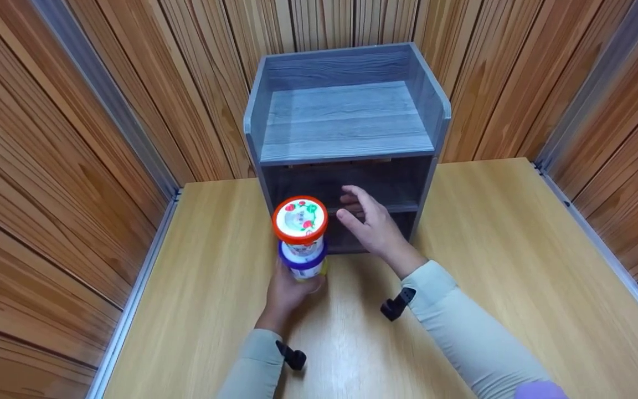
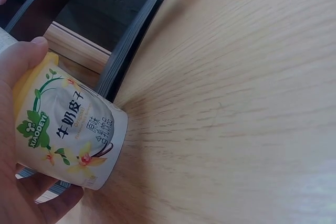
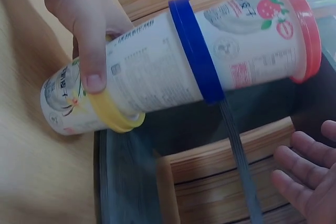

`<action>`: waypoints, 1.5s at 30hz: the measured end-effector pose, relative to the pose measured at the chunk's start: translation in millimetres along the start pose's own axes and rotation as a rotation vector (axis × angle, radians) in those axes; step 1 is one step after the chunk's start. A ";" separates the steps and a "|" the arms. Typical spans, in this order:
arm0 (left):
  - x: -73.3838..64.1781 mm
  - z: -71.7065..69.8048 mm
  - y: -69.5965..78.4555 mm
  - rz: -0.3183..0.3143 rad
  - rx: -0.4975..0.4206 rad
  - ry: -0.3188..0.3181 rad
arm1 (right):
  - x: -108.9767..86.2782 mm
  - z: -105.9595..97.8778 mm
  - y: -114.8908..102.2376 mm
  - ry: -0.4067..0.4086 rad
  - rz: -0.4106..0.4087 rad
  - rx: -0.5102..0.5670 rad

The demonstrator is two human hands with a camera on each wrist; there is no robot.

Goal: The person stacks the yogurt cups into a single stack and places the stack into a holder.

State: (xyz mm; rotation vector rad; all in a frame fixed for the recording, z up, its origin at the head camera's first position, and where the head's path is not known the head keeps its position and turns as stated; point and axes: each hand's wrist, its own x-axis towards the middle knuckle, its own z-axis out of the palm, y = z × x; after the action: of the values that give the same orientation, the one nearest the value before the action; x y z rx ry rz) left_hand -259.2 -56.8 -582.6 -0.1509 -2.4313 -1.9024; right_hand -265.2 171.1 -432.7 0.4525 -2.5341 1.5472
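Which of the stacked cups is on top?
The red-rimmed cup; the blue-rimmed cup sits under it, the yellow-rimmed cup lowest, in the left hand.

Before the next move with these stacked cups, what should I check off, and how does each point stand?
1. Left hand holding the stack: ok, it grips the yellow-lidded cup at the bottom.
2. Cups stacked: ok, the blue-lidded cup sits above it, the red-lidded cup on top.
3. Lids on: ok, all three.
4. Right hand free: ok, open and holding nothing.
5. Upper cups steadied by a hand: not ok, neither is touched.
6. Bottom cup resting on the tabletop: cannot tell.
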 end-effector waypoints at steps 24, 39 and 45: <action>-5.6 1.4 2.3 -0.031 -0.031 -0.002 | -29.5 31.5 82.5 0.053 0.106 0.102; -5.3 5.5 5.5 0.010 0.001 -0.048 | -41.4 38.5 102.3 -0.030 0.204 0.133; -9.1 7.5 2.8 -0.030 -0.003 -0.056 | -43.2 35.6 103.6 -0.035 0.219 0.125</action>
State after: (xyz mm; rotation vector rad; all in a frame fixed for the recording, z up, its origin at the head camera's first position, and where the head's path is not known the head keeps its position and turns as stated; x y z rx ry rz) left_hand -249.7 -49.3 -582.6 -0.1707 -2.4806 -1.9400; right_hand -256.5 191.6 -548.3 0.2224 -2.5971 1.7949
